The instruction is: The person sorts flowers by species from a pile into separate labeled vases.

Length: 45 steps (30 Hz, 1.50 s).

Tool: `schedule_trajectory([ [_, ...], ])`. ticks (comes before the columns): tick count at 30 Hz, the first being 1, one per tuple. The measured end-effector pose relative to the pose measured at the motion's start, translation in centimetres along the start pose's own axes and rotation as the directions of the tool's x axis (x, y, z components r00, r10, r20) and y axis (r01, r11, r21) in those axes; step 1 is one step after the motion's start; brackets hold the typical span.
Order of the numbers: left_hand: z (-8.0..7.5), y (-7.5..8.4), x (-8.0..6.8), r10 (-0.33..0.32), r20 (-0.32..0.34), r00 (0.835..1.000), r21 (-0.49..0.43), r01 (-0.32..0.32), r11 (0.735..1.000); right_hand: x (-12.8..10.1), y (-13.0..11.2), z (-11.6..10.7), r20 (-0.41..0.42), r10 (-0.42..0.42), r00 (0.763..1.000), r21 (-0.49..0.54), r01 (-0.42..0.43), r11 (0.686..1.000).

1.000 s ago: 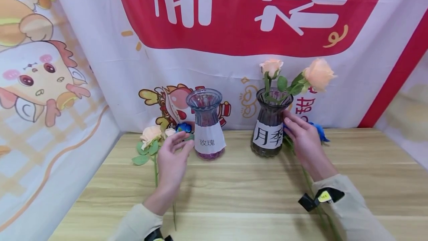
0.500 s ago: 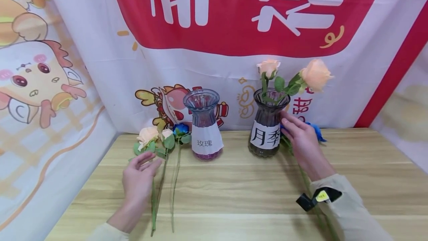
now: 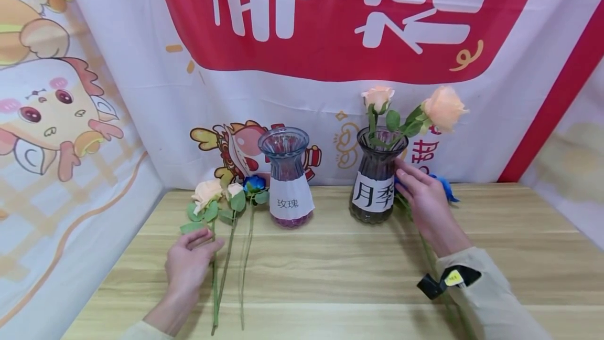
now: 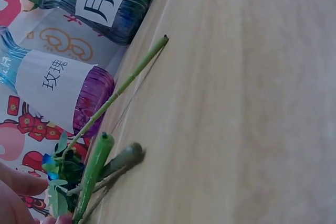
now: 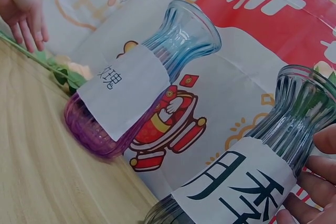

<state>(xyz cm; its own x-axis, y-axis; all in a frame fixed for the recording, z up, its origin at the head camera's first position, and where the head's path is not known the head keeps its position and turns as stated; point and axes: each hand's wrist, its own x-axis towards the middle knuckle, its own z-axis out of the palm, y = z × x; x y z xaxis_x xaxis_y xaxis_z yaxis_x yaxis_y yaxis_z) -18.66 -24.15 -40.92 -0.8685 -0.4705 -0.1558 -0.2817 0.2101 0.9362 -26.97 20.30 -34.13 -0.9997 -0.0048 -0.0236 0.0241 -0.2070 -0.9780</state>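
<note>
My left hand [image 3: 186, 264] rests by green stems bearing peach, cream and blue artificial roses [image 3: 226, 193] on the pale wood-grain table [image 3: 330, 266]. The ribbed glass vase fading blue to purple [image 3: 286, 177] wears a white label. My right hand [image 3: 424, 198] touches the dark smoky ribbed glass vase [image 3: 376, 177], holding peach roses [image 3: 443, 108].

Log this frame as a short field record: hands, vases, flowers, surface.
left hand: the left hand rests open on the stem of a peach artificial rose lying on the table
right hand: the right hand touches the side of the dark ribbed glass vase labelled 月季
dark vase contents: two peach roses standing upright
other vase: blue-to-purple glass vase labelled 玫瑰, no flowers in it
loose flowers: a small cream rose and a blue rose lie beside the peach one
behind right hand: a blue flower, partly hidden
surface: light wooden table
</note>
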Motion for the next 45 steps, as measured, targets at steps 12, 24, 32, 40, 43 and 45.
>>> schedule_trajectory([
  [12,-0.9,-0.5,0.9,0.026,-0.037,0.999,0.088,-0.022,0.996,0.0,0.3,-0.2,0.003,0.004,1.0,0.0,-0.004,1.0],
  [24,-1.9,-1.0,1.6,0.055,-0.029,0.998,0.201,-0.048,0.979,0.1,0.3,-0.3,0.02,-0.002,1.0,-0.023,0.003,1.0],
  [32,-1.7,-1.0,1.8,0.068,-0.044,0.997,0.254,-0.054,0.966,0.1,0.4,-0.4,0.023,-0.014,1.0,-0.028,0.015,0.999],
  [40,-1.9,-0.7,2.4,0.092,0.029,0.995,0.329,-0.097,0.939,0.0,0.2,-0.6,0.021,-0.009,1.0,-0.032,0.009,0.999],
  [43,-2.1,-0.6,2.7,0.099,0.037,0.994,0.34,-0.106,0.934,0.0,0.2,-0.6,0.024,-0.01,1.0,-0.041,0.011,0.999],
  [45,-2.1,-0.6,2.8,0.105,0.034,0.994,0.347,-0.11,0.931,0.0,0.2,-0.6,0.027,-0.011,1.0,-0.04,0.012,0.999],
])
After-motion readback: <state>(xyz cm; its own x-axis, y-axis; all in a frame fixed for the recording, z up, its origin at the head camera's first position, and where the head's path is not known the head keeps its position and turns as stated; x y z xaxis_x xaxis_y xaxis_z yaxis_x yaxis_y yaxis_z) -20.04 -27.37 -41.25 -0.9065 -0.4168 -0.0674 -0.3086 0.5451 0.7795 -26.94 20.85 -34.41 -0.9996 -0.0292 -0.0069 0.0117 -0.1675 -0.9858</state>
